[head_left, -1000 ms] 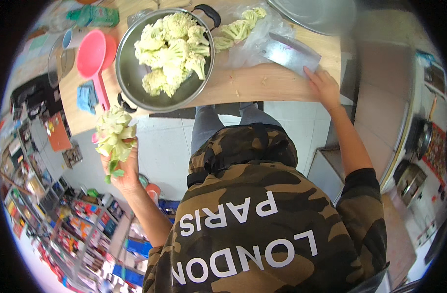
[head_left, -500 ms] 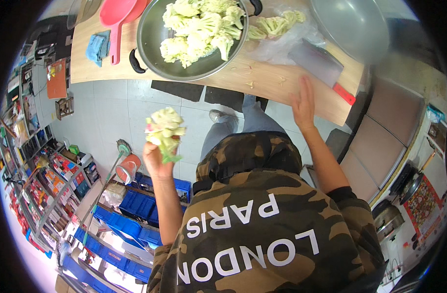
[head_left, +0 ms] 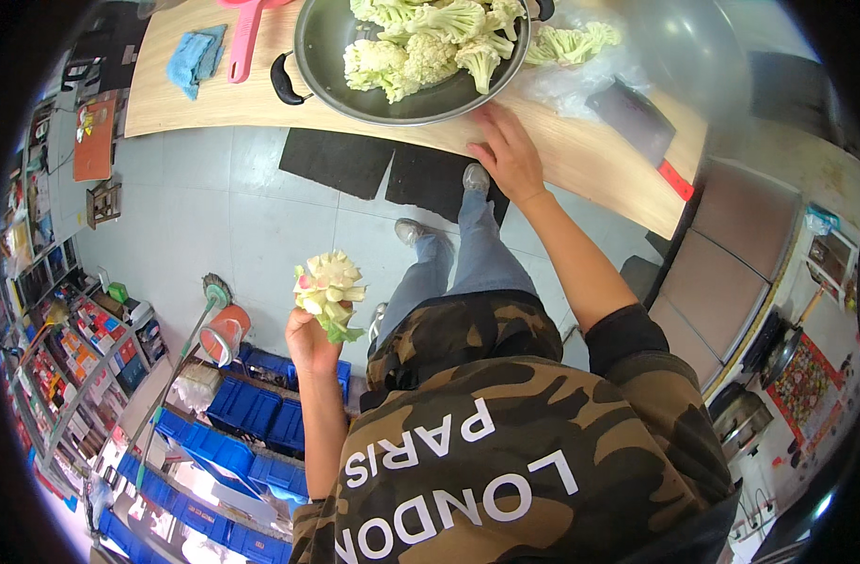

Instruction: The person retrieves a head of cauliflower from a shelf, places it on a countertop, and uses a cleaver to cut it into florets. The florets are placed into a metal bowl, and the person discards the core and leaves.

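One cauliflower piece [head_left: 329,285] is pinched in the left hand [head_left: 313,340], well apart from the pan [head_left: 326,66]; the right hand [head_left: 511,158], half spread, is just beside the pan's rim, touching or not I cannot tell.

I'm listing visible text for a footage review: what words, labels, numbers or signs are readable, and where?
Camouflage top: two lines of large white capitals, upside down in view; legible, but I don't copy out wording.
Red and white packages on the left shelves: too small to read.
Pan and cleaver: no readable text.
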Tool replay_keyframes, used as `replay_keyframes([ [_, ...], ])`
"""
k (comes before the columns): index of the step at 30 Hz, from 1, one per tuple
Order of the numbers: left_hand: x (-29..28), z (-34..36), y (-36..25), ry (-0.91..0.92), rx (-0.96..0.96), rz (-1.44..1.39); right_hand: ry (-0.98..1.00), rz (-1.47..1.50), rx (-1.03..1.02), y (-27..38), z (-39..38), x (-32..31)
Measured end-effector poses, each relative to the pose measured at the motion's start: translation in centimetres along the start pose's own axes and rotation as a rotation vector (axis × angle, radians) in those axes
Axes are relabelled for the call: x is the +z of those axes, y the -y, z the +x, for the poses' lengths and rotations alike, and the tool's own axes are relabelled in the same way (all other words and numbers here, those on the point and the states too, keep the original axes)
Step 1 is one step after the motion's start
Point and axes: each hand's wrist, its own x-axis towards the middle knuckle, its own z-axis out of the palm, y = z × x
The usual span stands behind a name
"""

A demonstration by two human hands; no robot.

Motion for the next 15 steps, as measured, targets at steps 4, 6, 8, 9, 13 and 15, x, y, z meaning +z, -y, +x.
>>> replay_keyframes([
  [4, -1.9, -1.3, -1.4, -0.018, 0.003, 0.019, -0.045, -0.055, -0.196, -0.9, -0.5, 0.3],
  [6, -3.0, -2.1, -2.0, -0.045, 0.031, 0.034, -0.044, -0.100, -0.195, -1.3, -1.0, 0.0],
  [8, -4.1, -2.9, -2.8, -0.027, 0.015, 0.018, -0.067, -0.161, -0.191, -1.2, -1.4, -0.4],
  [9, -4.7, -3.2, -3.2, -0.049, 0.016, 0.033, -0.088, -0.201, -0.189, -1.1, -1.6, -0.5],
  [13, -7.2, -4.1, -4.5, -0.051, 0.028, 0.082, -0.124, -0.379, -0.080, -0.2, -1.4, -0.4],
  [15, -8.3, -4.5, -5.1, -0.041, 0.055, 0.114, -0.144, -0.373, -0.053, -0.1, -1.1, -0.2],
])
